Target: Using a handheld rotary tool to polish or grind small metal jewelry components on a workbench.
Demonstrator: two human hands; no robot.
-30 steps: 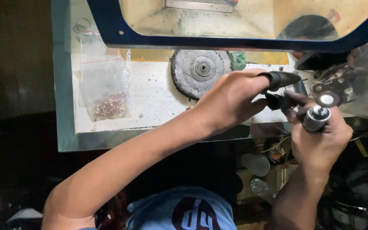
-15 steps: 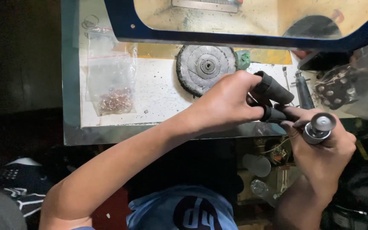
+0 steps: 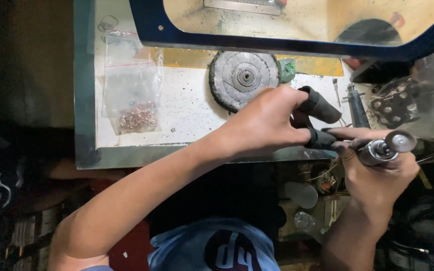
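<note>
My right hand (image 3: 377,178) grips a metal rotary tool (image 3: 377,150) with a small round disc at its tip, just past the bench's front edge at the right. My left hand (image 3: 267,123) reaches across from the left, with black covers (image 3: 320,106) on two fingers. Those covered fingertips are pinched together and touch my right hand's fingers beside the tool. Whatever sits in the pinch is hidden.
A grey cloth buffing wheel (image 3: 244,78) lies on the white bench (image 3: 187,108) behind my left hand. A clear bag of small copper-coloured pieces (image 3: 134,113) lies at the left. A blue-framed panel (image 3: 297,47) spans the back. Another handpiece (image 3: 357,108) and a crumpled clear bag (image 3: 413,100) lie right.
The view has shifted, so the bench sits further right in frame. My right hand has dropped slightly with the tool, and its disc now points right. My left hand stays pinched against it.
</note>
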